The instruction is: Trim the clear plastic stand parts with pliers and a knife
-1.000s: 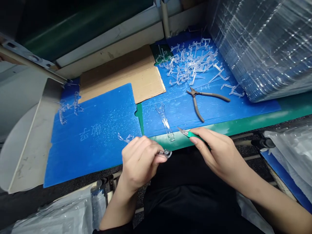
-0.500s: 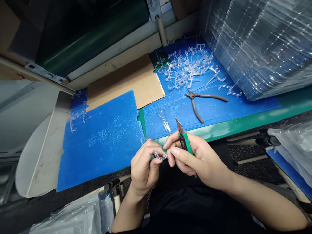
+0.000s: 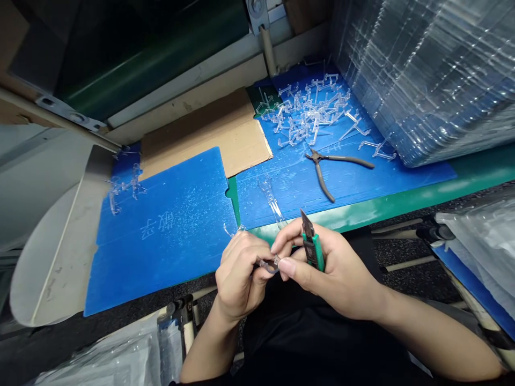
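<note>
My left hand [image 3: 239,276] is closed, pinching a small clear plastic part [image 3: 269,264] just off the front edge of the bench. My right hand [image 3: 325,271] is closed around a green-handled craft knife [image 3: 311,244], blade pointing up and away; its thumb and forefinger also touch the clear part. The two hands meet over my lap. A long clear plastic piece [image 3: 271,199] lies on the blue sheet [image 3: 169,225] just beyond the hands.
Grey-handled pliers [image 3: 333,166] lie on the blue sheet to the right. A heap of clear plastic sprues [image 3: 311,110] sits behind them, a few more [image 3: 123,185] at far left. Cardboard [image 3: 209,131] lies at the back. Stacked clear trays in plastic wrap [image 3: 426,69] fill the right.
My right hand came in from the right with the knife and now touches the clear part in my left hand. The knife blade swung from pointing left to pointing up.
</note>
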`<state>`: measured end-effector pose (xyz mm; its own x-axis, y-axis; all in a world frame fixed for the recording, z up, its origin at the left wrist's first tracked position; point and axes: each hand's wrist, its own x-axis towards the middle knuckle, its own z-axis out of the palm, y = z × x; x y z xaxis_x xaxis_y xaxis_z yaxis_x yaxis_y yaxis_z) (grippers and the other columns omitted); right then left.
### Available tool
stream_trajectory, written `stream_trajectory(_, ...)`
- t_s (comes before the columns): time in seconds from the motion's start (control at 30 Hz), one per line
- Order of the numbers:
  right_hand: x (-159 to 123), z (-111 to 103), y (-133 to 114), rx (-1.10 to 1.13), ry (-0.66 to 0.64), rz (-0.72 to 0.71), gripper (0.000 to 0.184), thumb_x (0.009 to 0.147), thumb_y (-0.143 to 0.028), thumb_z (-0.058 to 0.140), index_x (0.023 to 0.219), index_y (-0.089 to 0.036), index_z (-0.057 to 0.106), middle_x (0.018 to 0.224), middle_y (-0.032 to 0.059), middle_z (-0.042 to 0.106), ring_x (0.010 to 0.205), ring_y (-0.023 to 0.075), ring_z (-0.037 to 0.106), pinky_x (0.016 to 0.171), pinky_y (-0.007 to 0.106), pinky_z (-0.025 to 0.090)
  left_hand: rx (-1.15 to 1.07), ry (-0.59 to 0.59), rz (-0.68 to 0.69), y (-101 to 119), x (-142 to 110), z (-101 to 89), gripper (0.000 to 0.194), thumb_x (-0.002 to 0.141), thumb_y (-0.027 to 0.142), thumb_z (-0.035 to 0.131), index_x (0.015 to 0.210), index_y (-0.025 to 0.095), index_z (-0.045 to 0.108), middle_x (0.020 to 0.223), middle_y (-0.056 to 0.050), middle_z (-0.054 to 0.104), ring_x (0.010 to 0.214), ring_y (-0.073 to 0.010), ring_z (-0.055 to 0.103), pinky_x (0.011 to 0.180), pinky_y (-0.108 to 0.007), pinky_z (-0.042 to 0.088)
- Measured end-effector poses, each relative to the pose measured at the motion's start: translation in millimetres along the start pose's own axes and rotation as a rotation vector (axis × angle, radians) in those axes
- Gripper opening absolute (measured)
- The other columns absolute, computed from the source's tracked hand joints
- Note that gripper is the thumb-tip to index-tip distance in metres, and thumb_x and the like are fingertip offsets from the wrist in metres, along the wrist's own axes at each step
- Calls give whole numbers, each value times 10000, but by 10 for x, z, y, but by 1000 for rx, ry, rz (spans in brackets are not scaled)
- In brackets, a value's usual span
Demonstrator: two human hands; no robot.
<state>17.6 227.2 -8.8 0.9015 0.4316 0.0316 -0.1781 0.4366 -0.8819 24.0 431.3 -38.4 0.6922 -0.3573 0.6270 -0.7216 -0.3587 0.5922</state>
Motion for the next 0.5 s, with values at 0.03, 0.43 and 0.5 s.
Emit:
stream_trajectory(0.03, -11, -12, 10, 19, 13, 1, 39, 1050, -213, 681, 1065, -192, 653, 810, -33, 656, 604, 53, 533, 585, 190, 426, 19, 3, 17, 3, 12, -1, 275, 1130, 402, 547, 1053, 157, 644, 818, -34, 641, 720, -160, 576, 689, -351, 433)
stream_trajectory(0.43, -479, -429, -41, -766, 356, 176, 155, 979, -315, 792, 1039, -185, 733, 758, -30, 652, 691, 128, 587, 664, 231, 435, 44, -789, 669, 621, 135, 819, 361, 874, 424, 599, 576, 222, 567, 458, -23, 489, 401, -184, 440, 501, -390, 307)
stream_trajectory(0.5, -621, -432, -43, -869, 375, 221, 183, 974, -325, 809, 943, -180, 703, 783, -19, 669, 732, 136, 606, 696, 231, 428, 42, -850, 684, 694, 81, 945, 287, 835, 354, 588, 577, 230, 570, 478, -35, 520, 407, -209, 491, 499, -403, 361)
